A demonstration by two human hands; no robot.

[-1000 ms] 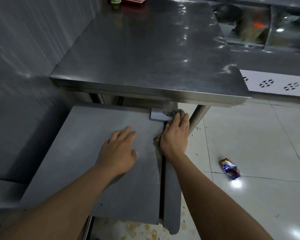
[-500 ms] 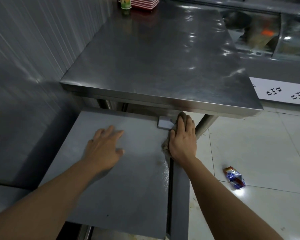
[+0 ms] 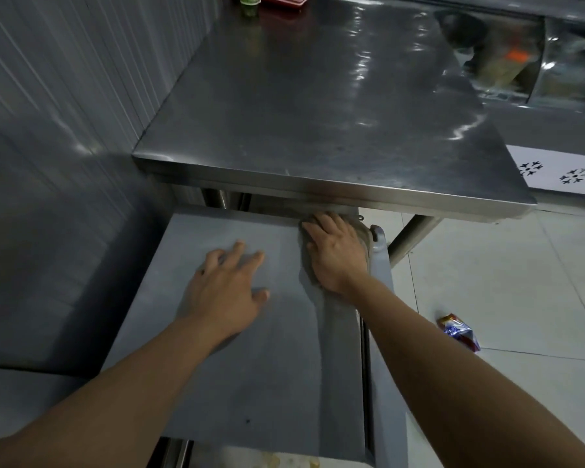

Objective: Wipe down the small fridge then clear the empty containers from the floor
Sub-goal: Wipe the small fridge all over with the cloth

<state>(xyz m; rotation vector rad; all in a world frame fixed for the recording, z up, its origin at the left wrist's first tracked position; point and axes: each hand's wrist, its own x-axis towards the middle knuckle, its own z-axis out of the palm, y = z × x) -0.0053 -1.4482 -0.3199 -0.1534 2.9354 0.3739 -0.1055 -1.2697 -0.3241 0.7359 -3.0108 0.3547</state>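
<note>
The small grey fridge [image 3: 244, 383] stands low under a steel table, and I look down on its flat top. My right hand [image 3: 335, 255] presses flat on a grey-brown cloth [image 3: 309, 282] at the top's far right corner, beside the door hinge [image 3: 379, 238]. My left hand [image 3: 223, 288] rests flat on the fridge top with its fingers spread, left of the cloth. A crumpled blue and red wrapper [image 3: 458, 332] lies on the white tiled floor to the right.
The steel table [image 3: 318, 109] overhangs the fridge's far edge, with a table leg [image 3: 409, 238] right of the hinge. A ribbed grey wall [image 3: 48, 96] runs along the left. A green bottle [image 3: 249, 3] and red trays [image 3: 286, 0] sit at the table's far end.
My right hand has slid the cloth left from the hinge onto the fridge top's far right corner. My left hand stays flat on the top. The view has shifted.
</note>
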